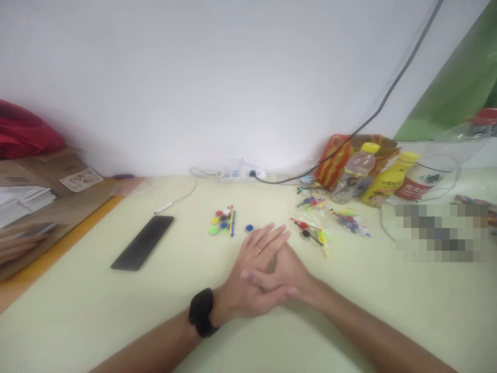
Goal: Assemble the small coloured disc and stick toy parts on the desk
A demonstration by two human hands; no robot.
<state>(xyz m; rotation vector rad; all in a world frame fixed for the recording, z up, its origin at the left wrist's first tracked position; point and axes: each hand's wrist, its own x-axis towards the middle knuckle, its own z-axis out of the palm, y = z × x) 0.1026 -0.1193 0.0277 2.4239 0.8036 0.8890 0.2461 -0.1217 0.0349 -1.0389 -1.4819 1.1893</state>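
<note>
My left hand (pixel 248 282) lies across my right hand (pixel 293 269) above the table, their palms crossing. The left hand's fingers stretch forward side by side, a ring on one, a black watch (pixel 202 313) on that wrist. My right hand's thumb extends over the left; its other fingers are mostly covered. Nothing held shows in either. Just beyond the fingertips lies a blue disc (pixel 249 228). Left of it sit several coloured discs (pixel 223 226) beside coloured arrow pieces (pixel 232 223). More arrows and discs (pixel 306 233) are loosely scattered beyond my right hand.
A black phone (pixel 143 243) lies left, near a white cable. Bagged coloured pieces (pixel 351 223), a clear bottle (pixel 355 173) and a yellow bottle (pixel 390 178) stand or lie right. A power strip (pixel 236 175) is against the wall. Another person's hand (pixel 19 241) shows at far left.
</note>
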